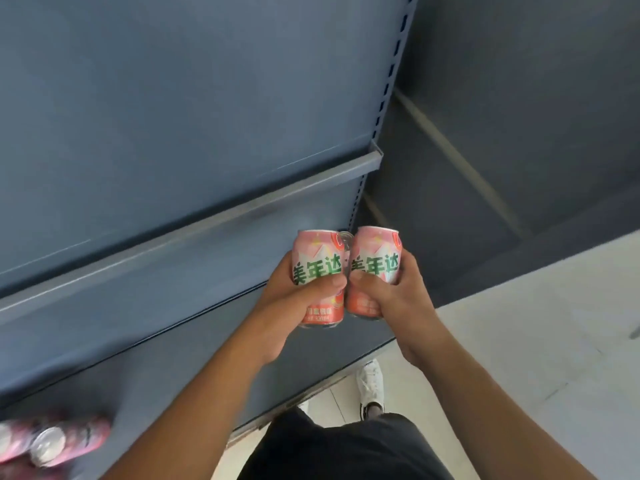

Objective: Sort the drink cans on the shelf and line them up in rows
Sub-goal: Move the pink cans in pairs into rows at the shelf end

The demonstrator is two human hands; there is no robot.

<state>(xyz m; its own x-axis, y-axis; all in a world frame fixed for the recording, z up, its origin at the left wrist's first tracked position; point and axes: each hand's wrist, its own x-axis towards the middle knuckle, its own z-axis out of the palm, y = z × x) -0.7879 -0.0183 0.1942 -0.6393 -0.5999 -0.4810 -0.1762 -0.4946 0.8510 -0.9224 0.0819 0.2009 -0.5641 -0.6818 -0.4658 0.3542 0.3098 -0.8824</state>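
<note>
Setting: Blue-grey metal shelving (173, 116) is seen from above at a tilt, with a pale floor (519, 341) beside it.
Landmark: A grey shelf rail (194, 230) runs diagonally from lower left to upper right; every place below is given from it.
Left can (317, 252): Pink, with green characters on a white band. It is held upright just below the right end of the shelf rail, off any surface.
Right can (375, 252): Of the same design, it is held upright beside the left can, a little further right of the shelf rail's end. The two appear to touch.
Left hand (291, 303): It is wrapped round the lower half of the left can, with the thumb laid across the front. The fingers are curled behind the can and mostly hidden.
Right hand (391, 296): It is closed round the right can, the thumb pressed on the front and the fingertips showing at the can's far side.
Arms: Both forearms are stretched forward from the bottom edge and converge below the shelf rail, thumbs almost meeting.
Blurred cans (52, 441): Pink cans lie well below the left end of the shelf rail. Their number cannot be told.
Lower edge: A white shoe (372, 386) and a dark garment (346, 445) are seen far below the shelf rail.
</note>
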